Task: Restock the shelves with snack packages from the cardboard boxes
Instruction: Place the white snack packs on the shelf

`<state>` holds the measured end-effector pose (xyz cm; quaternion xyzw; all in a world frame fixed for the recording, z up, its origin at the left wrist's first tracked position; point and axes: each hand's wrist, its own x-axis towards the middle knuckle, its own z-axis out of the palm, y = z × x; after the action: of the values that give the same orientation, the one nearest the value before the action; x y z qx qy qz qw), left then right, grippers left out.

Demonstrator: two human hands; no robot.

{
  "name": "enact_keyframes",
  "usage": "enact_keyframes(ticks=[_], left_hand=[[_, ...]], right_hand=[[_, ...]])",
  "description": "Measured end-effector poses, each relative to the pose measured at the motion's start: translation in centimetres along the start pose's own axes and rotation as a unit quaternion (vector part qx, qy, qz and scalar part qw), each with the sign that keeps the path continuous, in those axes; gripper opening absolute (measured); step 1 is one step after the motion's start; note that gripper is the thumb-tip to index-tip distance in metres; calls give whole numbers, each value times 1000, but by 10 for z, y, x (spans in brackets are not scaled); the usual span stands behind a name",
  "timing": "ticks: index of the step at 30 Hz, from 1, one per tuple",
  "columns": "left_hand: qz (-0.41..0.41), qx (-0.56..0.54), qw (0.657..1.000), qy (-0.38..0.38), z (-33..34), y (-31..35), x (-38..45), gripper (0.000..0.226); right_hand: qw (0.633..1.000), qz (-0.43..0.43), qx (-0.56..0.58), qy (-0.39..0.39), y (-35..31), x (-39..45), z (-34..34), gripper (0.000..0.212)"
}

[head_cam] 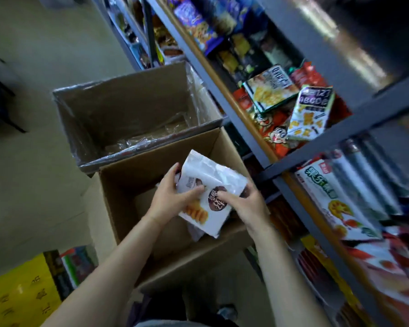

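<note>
Head view: both hands, left (172,199) and right (243,204), grip a white plastic snack packet printed with golden biscuits (210,190) above an open brown cardboard box (118,185), beside grey metal shelves (316,147) crowded with colourful snack bags.

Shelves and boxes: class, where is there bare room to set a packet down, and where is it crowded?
Free: the far box, only clear plastic inside, and the floor left of both boxes. Crowded: the shelf at right, heaped with snack packets.
</note>
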<state>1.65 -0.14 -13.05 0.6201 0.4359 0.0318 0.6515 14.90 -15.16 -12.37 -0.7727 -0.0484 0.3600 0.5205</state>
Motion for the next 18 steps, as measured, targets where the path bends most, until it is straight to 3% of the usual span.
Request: enact_keyframes(ticks=[2,5,11,13,16,18], left_hand=[[4,-35,994,-100,5,29,-20,80],[18,-83,975,-206,33,72,-61,52],[100,-239,957,-134,119,128,-153,40],[93,-312,937,-131,140,140,-172,49],[103,-360,911,-171,173,158,-196,54],[105,-357,908,-193,194,168,-209,53]], right_hand=[[997,-50,61,-21,-31,-32,-34,41],[987,-109,119,-11,-62,-79,-84,32],[978,-188,94,7,-85,-172,-175,73],[980,-193,55,-3,-87,-200,-202,61],[976,-219,3,0,-87,-236,-231,24],[970,-238,28,31,-88,-253,-244,23]])
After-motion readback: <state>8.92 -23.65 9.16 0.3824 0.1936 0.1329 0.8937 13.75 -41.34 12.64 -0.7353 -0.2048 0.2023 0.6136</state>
